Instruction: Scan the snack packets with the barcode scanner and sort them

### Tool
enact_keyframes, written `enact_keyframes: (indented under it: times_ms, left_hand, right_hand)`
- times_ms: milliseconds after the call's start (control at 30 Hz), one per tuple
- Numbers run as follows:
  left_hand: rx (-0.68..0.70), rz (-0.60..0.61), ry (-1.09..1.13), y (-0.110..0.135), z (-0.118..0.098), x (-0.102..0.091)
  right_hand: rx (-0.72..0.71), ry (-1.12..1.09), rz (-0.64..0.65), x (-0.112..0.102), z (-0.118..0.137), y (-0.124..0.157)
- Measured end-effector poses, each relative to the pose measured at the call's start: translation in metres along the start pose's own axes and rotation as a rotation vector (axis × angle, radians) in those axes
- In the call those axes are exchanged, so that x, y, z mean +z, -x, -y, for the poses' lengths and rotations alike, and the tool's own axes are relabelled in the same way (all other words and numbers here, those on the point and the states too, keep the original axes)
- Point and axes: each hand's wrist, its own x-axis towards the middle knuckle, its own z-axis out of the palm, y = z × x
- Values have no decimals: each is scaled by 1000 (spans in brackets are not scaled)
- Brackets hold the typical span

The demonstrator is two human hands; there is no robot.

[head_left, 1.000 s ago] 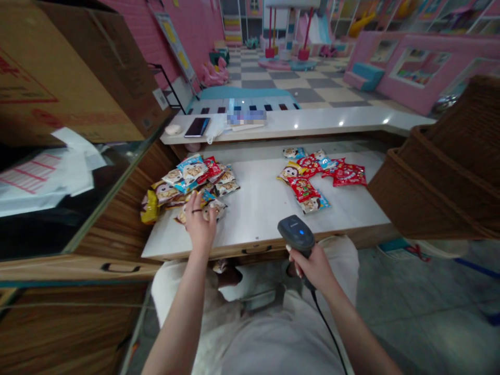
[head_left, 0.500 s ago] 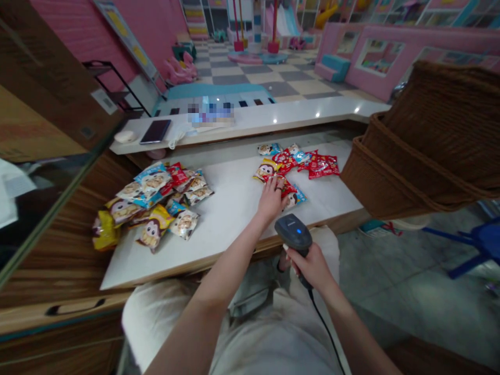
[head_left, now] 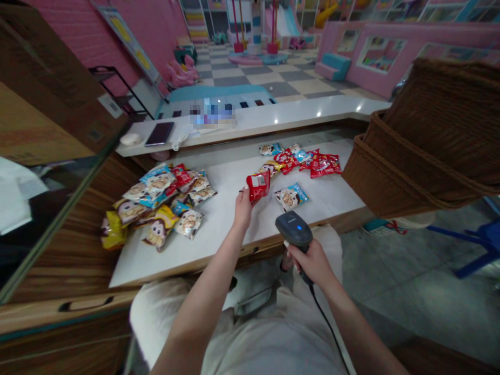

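My left hand (head_left: 244, 207) grips a red snack packet (head_left: 258, 186) by its left edge, tilted up so that a pale printed label faces me. In my right hand (head_left: 312, 260) is a dark barcode scanner (head_left: 294, 228) with a lit blue light, its cable running down past my wrist. A blue and white snack packet (head_left: 291, 197) lies flat on the white desk (head_left: 230, 229) beyond the scanner. Behind the held packet lie a yellow packet (head_left: 271, 167) and several red ones, among them a red packet (head_left: 325, 165). A heap of mixed snack packets (head_left: 158, 179) covers the left side.
Stacked brown wicker baskets (head_left: 425, 140) stand at the right edge of the desk. A raised white ledge (head_left: 297, 112) runs along the back, bearing a dark tablet or phone (head_left: 159, 134). Cardboard boxes (head_left: 50, 94) are at left, a blue stool (head_left: 478, 242) at right.
My left hand has picked up the red packet from the right group and carried it left, uncovering the blue and white packet. The scanner has stayed nearly in place.
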Motion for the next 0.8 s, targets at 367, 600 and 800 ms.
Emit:
enact_keyframes:
  times_ms: [367, 600, 800]
  left_hand:
    - [-225, -9, 48, 40, -12, -61]
    - [-133, -57, 83, 38, 2, -60]
    - [-116, -50, 73, 44, 6, -66]
  right_hand:
    - [-45, 53, 67, 21, 3, 2]
    - [-35, 61, 91, 27, 1, 0]
    - [-47, 81, 81, 32, 1, -3]
